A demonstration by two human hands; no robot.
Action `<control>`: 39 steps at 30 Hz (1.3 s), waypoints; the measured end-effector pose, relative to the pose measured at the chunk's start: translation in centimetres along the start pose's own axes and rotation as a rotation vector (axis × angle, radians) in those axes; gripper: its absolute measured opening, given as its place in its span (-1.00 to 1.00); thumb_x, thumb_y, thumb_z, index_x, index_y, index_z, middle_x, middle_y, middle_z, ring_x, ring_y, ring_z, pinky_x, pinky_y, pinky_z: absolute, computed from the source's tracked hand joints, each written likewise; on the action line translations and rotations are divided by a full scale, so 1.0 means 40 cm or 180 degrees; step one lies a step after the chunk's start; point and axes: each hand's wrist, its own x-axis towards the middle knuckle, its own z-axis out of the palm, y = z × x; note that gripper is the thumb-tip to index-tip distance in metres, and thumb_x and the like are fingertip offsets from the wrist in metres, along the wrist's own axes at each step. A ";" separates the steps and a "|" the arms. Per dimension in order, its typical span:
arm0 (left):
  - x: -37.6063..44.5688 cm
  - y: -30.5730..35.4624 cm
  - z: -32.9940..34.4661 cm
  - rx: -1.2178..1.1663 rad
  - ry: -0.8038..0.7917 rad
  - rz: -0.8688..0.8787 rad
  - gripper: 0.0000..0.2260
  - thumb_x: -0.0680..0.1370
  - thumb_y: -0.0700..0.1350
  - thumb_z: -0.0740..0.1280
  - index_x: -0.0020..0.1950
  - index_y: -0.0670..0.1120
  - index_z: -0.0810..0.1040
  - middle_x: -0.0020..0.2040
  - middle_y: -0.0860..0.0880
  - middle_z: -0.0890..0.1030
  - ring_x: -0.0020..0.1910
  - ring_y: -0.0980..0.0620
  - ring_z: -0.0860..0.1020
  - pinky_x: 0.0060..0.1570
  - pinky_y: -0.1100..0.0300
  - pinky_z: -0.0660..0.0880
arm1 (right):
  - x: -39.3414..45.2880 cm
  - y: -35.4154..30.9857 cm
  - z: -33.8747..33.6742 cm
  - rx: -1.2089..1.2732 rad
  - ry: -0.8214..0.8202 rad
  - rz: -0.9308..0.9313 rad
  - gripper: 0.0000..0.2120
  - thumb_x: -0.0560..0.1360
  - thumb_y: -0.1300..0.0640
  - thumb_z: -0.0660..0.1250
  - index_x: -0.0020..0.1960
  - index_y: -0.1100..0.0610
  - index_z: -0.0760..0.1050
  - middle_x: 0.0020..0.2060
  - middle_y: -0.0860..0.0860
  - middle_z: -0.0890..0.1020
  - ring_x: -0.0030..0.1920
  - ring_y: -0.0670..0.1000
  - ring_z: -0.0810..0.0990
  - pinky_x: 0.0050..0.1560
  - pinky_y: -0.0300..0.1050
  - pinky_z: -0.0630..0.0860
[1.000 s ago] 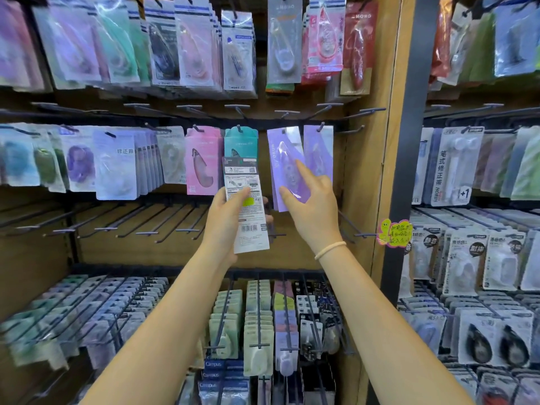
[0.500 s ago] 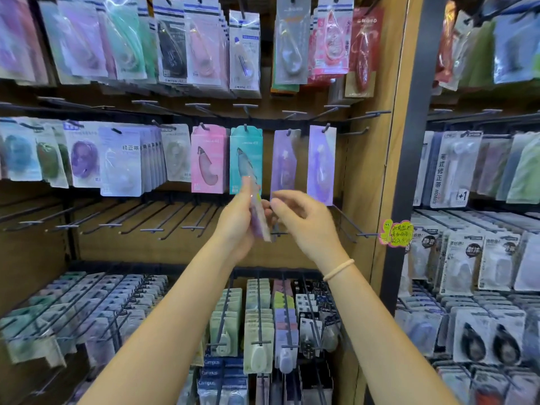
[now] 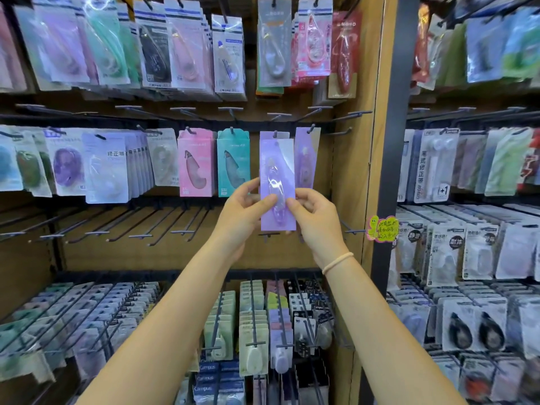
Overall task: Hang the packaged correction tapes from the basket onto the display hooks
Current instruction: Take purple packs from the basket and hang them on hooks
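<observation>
I hold a purple packaged correction tape (image 3: 276, 171) upright with its front toward me, in front of the middle display row. My left hand (image 3: 242, 211) pinches its lower left edge and my right hand (image 3: 315, 217) pinches its lower right edge. Its top lies just below a display hook (image 3: 274, 133) that carries another purple pack behind it. A second purple pack (image 3: 306, 156) hangs on the hook to the right. A teal pack (image 3: 233, 162) and a pink pack (image 3: 195, 163) hang to the left. The basket is out of view.
A row of bare black hooks (image 3: 140, 226) juts out below the middle row at left. More packs fill the top row (image 3: 187, 48) and the lower rack (image 3: 257, 331). A wooden side panel (image 3: 359, 171) and a dark post (image 3: 391, 141) bound the bay on the right.
The pack was turned from its printed back, through edge-on, to its purple front. Both hands now pinch it and have raised it up to the purple hook.
</observation>
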 end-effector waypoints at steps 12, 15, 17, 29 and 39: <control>0.082 0.016 0.009 0.0505 0.0344 0.0338 -0.56 0.56 -0.02 0.50 0.42 0.01 0.50 0.05 0.00 0.74 0.04 0.04 0.71 0.17 -0.03 0.62 | 0.092 -0.023 0.015 -0.0408 0.0115 0.0047 -0.73 0.66 0.08 0.28 0.30 0.16 0.54 0.13 0.03 0.66 -0.30 -0.08 0.67 -0.44 -0.25 0.53; 0.081 0.003 0.003 0.0581 0.0382 0.0436 -0.59 0.56 -0.03 0.49 0.39 0.01 0.53 0.00 0.00 0.74 0.04 0.04 0.70 0.13 0.06 0.60 | 0.093 -0.010 0.014 -0.0469 0.0115 0.0054 -0.66 0.65 0.01 0.28 0.33 0.18 0.54 0.15 0.05 0.65 -0.49 -0.12 0.55 -0.46 -0.25 0.51; 0.084 -0.004 -0.002 0.0574 0.0401 0.0462 -0.60 0.56 -0.03 0.49 0.38 0.01 0.54 -0.01 0.01 0.74 0.05 0.04 0.69 0.13 0.08 0.60 | 0.094 -0.004 0.014 -0.0472 0.0106 0.0021 -0.63 0.63 -0.01 0.31 0.32 0.19 0.54 0.10 0.06 0.66 -0.51 -0.13 0.53 -0.47 -0.26 0.50; 0.144 -0.060 0.001 0.1238 0.0429 0.0814 -0.40 0.60 -0.13 0.44 0.58 0.09 0.30 -0.13 -0.08 0.67 -0.19 0.18 0.61 -0.19 0.46 0.48 | 0.154 0.038 -0.065 -0.0670 0.1354 -0.0214 -0.59 0.47 0.02 0.52 0.15 0.06 0.37 0.04 0.13 0.49 -0.04 0.00 0.51 -0.12 -0.31 0.42; 0.146 -0.066 0.007 0.1280 0.0472 0.0799 -0.41 0.63 -0.13 0.41 0.59 0.14 0.26 0.16 -0.03 0.65 0.02 0.02 0.67 -0.11 0.32 0.61 | 0.215 0.056 -0.070 -0.0029 0.0070 0.0440 -0.57 0.56 0.04 0.44 0.35 0.18 0.47 0.14 -0.06 0.62 0.05 -0.18 0.59 -0.01 -0.33 0.49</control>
